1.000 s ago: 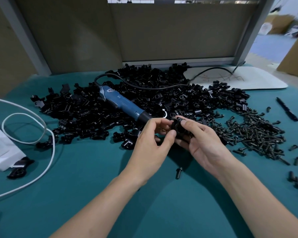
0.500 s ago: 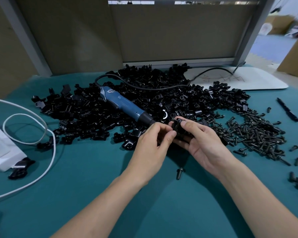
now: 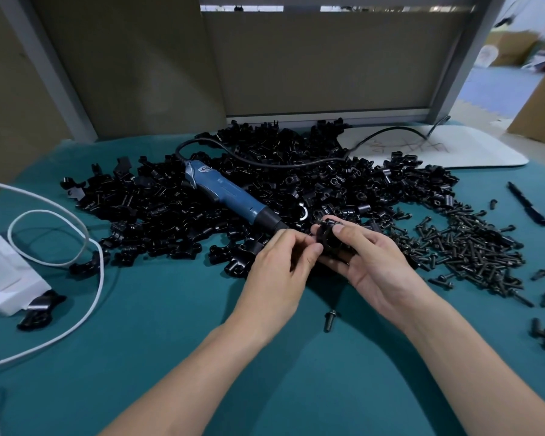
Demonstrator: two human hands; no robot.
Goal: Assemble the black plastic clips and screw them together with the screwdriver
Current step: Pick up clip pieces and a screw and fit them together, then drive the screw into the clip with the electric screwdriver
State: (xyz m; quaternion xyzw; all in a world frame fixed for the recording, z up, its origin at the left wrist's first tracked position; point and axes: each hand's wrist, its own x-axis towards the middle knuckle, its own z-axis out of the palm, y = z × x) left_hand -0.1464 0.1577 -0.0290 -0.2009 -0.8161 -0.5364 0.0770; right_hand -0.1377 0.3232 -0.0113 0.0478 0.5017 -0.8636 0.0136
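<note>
A teal cloth-covered bench [image 3: 170,357] is seen, w/ a heap of black plastic clips [image 3: 177,215] spread across its far middle. A white flat board [image 3: 453,149] is laid at far right; pen scribbles are seen on it, but no words can be read.

Both hands are met at centre, just in front of the heap. The right hand [image 3: 378,265] is curled narrow round a black plastic clip assembly [image 3: 331,237], thumb on top, fingers beneath. The left hand [image 3: 280,272] is closed to a pinch, thumb and forefinger pressed on the assembly's left edge. Whether a screw is pinched there can't be told. The assembly is held just above the bench and is partly covered by fingers.

A blue electric screwdriver [image 3: 227,190] is laid on the heap, nose toward the hands. Its bit is hidden behind the left hand. A pale label is seen near its rear, too small to read. Its black cord [image 3: 296,163] is run back over the clips.

A pile of black screws [image 3: 472,250] is spread at right. At left, a white box [image 3: 4,272] is cut off by the edge, w/ a white looped cable [image 3: 101,272] beside it. A black pen [image 3: 527,206] is laid far right, and a single black screw [image 3: 329,320] near the wrists.
</note>
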